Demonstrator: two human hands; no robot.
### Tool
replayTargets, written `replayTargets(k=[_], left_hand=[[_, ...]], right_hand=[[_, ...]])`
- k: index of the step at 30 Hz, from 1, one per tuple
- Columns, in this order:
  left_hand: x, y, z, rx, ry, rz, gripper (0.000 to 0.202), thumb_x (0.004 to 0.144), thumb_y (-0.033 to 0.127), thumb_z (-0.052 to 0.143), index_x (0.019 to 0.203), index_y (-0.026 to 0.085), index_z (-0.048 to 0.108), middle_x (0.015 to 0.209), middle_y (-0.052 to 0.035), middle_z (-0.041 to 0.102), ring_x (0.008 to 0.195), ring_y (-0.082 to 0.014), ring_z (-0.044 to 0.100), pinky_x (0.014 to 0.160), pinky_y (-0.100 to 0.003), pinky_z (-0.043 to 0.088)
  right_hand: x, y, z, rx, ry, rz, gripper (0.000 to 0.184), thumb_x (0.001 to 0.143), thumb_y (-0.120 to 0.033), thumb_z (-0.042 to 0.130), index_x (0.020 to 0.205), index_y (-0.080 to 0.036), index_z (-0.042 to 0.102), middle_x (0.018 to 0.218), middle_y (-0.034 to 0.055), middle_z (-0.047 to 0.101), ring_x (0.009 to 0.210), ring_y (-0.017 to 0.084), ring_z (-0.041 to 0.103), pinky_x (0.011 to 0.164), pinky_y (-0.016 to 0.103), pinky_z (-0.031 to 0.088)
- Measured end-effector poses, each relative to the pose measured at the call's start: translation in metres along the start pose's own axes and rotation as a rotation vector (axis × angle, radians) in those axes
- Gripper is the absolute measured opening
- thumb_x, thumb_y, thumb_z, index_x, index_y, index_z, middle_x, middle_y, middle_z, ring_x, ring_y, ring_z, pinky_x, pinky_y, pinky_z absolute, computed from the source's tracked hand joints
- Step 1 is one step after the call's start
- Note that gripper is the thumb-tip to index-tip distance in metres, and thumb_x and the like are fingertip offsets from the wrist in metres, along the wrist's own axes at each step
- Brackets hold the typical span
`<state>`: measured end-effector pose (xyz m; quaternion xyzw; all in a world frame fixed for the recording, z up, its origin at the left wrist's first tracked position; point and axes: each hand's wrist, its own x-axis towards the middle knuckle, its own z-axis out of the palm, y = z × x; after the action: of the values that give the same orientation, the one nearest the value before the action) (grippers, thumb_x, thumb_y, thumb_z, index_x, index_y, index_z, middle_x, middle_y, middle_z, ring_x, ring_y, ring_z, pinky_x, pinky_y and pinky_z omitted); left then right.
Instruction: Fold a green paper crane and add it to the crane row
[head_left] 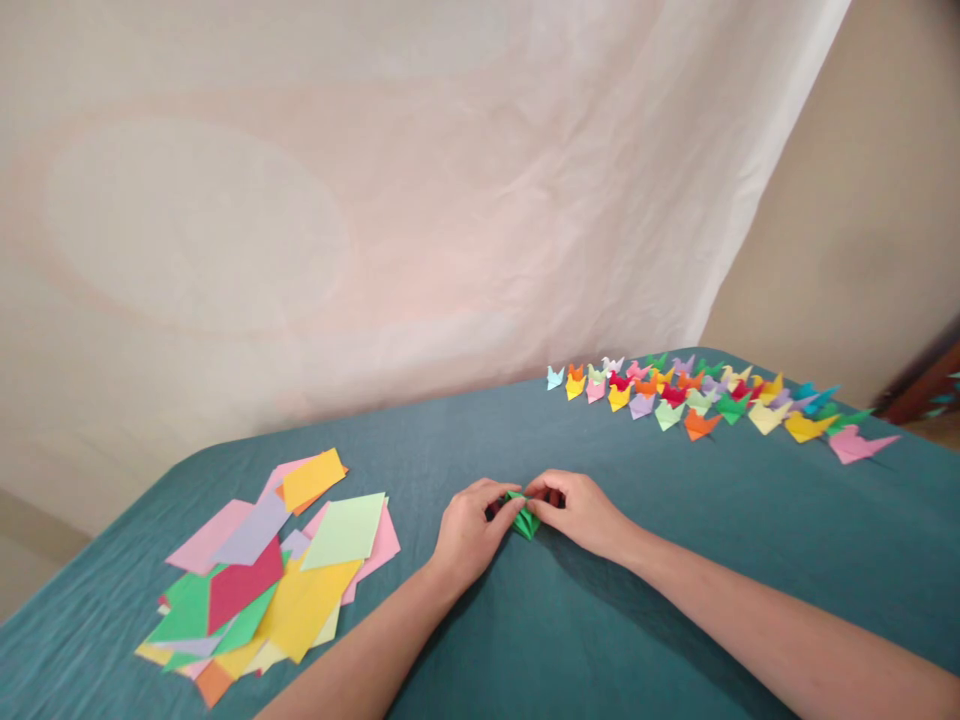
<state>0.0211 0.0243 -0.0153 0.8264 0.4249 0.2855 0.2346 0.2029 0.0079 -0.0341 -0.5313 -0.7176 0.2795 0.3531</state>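
Two bare forearms (750,605) are nearest. A pale hanging cloth (420,220) backs a table (465,430) covered in dark blue-green. Loose coloured paper (315,590) lies heaped at the left; rows of paper birds (701,402) stand far right. Between them, the left hand (469,530) and right hand (581,510) pinch a small green folded paper (529,526) in their fingertips.

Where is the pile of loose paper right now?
In the head view, the paper pile lies at left on the table, left of the left hand.
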Motion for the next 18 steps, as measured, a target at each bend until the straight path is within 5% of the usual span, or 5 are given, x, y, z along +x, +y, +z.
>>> replayTargets(k=[18], left_hand=[[0.0009, -0.0057, 0.0042, -0.007, 0.048, 0.064, 0.021, 0.086, 0.032, 0.052, 0.099, 0.026, 0.068, 0.089, -0.0010, 0.064, 0.082, -0.0140, 0.060, 0.074, -0.023, 0.046]], right_hand=[[-0.0046, -0.0028, -0.0022, -0.181, 0.034, -0.111, 0.021, 0.087, -0.030, 0.051, 0.083, -0.025, 0.071, 0.071, -0.0003, 0.059, 0.063, 0.011, 0.053, 0.059, 0.022, 0.037]])
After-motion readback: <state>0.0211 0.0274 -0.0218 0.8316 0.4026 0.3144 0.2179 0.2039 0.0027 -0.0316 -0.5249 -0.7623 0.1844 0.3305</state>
